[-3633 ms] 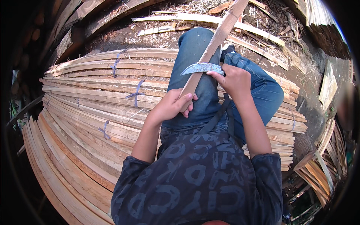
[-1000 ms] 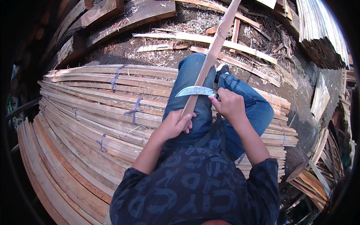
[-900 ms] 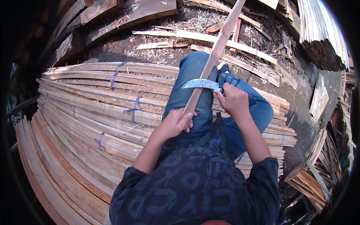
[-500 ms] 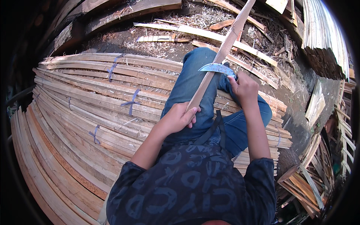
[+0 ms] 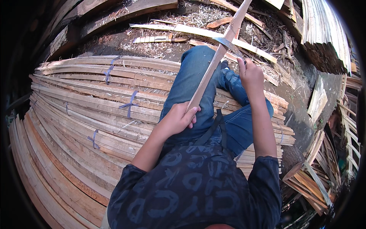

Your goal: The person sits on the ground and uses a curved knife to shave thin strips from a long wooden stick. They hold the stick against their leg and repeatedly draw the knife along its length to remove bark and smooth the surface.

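Note:
My left hand [image 5: 178,119] is closed round the near end of a long wooden slat [image 5: 207,79], which slants up and away across my thigh. My right hand [image 5: 252,79] grips a curved knife [image 5: 228,44], its fingers wrapped round a handle they mostly hide. The sickle-shaped blade lies across the slat, toward the far part of it, and seems to touch the wood. My legs in blue jeans [image 5: 194,78] are under the slat, resting over bundled strips.
Bundles of long wooden slats [image 5: 84,103], tied with purple strips [image 5: 130,104], spread beneath and left of me. A sheathed knife [image 5: 152,39] lies on the ground among shavings. Stacked slats [image 5: 324,34] stand at far right; a cut log [image 5: 293,171] and offcuts lie at near right.
My right hand has pushed the curved knife away from me, farther up along the slat. The blade has turned in its angle. My left hand keeps its hold on the near end.

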`<state>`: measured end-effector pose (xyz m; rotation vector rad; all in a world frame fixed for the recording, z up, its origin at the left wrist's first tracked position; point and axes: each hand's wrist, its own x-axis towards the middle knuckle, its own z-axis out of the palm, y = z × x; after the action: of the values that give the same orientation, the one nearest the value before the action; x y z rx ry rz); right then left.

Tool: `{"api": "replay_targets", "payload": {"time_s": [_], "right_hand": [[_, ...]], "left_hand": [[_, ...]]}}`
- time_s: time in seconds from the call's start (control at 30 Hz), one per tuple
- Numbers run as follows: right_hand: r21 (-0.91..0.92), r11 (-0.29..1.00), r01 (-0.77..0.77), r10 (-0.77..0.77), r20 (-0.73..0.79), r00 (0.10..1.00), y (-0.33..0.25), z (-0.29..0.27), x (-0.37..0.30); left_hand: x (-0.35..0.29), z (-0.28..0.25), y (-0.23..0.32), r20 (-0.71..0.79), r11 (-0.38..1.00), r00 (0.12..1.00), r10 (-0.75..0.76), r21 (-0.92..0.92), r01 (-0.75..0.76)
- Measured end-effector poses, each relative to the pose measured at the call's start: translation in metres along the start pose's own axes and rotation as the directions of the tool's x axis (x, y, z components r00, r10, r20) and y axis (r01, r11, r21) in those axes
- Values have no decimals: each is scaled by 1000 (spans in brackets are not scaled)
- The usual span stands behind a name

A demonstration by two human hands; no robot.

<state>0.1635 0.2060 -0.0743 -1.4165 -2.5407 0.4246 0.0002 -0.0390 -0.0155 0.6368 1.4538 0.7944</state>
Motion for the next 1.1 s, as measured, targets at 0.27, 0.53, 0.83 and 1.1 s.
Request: {"api": "replay_targets", "payload": {"time_s": [0.27,0.53,0.83,1.1], "right_hand": [[70,994,-81,81,-1,997,55,-4,-26],[508,848,-149,84,150,985,-12,-2,-116],[290,947,138,-188,152,970,-63,-36,-99],[115,950,292,-301,74,951,-52,-30,-79]], "left_hand": [[-2,-5,-2,-18,999,1000,-17,-36,16],[-15,0,18,-136,930,990,33,366,19],[-29,0,39,-260,720,948,181,692,53],[-25,2,31,-273,741,942,195,671,41]]}}
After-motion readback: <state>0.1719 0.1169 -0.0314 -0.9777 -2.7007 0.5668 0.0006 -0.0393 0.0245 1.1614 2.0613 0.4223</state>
